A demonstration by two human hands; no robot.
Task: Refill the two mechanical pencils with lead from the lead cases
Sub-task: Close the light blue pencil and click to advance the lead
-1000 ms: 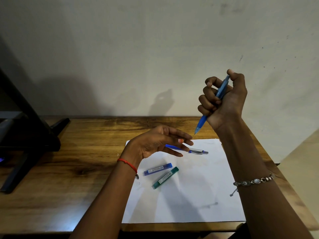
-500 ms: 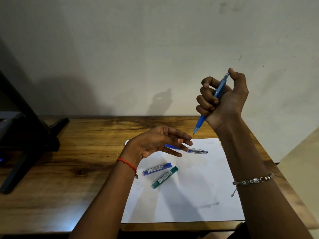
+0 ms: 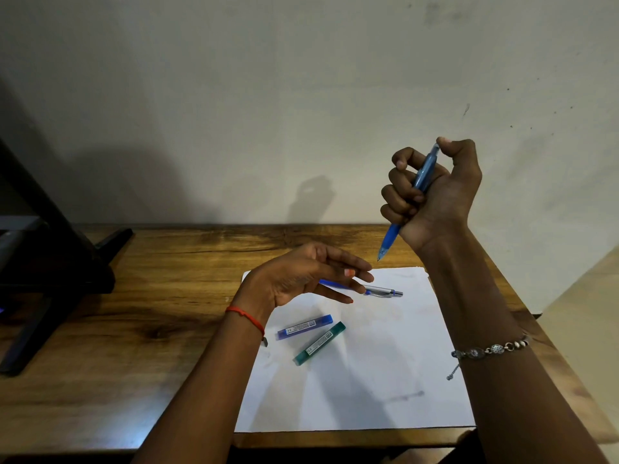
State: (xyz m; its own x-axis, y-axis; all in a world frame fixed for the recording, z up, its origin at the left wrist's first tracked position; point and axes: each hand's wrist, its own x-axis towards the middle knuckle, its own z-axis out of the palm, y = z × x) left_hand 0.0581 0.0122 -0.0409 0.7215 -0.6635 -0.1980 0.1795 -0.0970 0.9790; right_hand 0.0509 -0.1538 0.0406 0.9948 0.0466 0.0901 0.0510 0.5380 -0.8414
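A pencil (image 3: 382, 291) lies on the paper (image 3: 385, 370) behind the lead cases (image 3: 304, 326) (image 3: 320, 343).

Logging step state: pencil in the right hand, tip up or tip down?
Tip down, tilted. The right hand grips the blue pencil in a fist, thumb on its top end, tip lowest, below the fist.

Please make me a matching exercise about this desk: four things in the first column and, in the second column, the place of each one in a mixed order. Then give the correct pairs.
Things
1. light blue pencil
2. silver-ended pencil
3. blue lead case
4. green lead case

Places
A. on the paper, nearest of the four to the person
B. gripped in the raised right hand, tip pointing down
C. on the paper, partly hidden behind the fingers of the left hand
D. on the paper, just beyond the green lead case

Pairs: 1-B, 2-C, 3-D, 4-A
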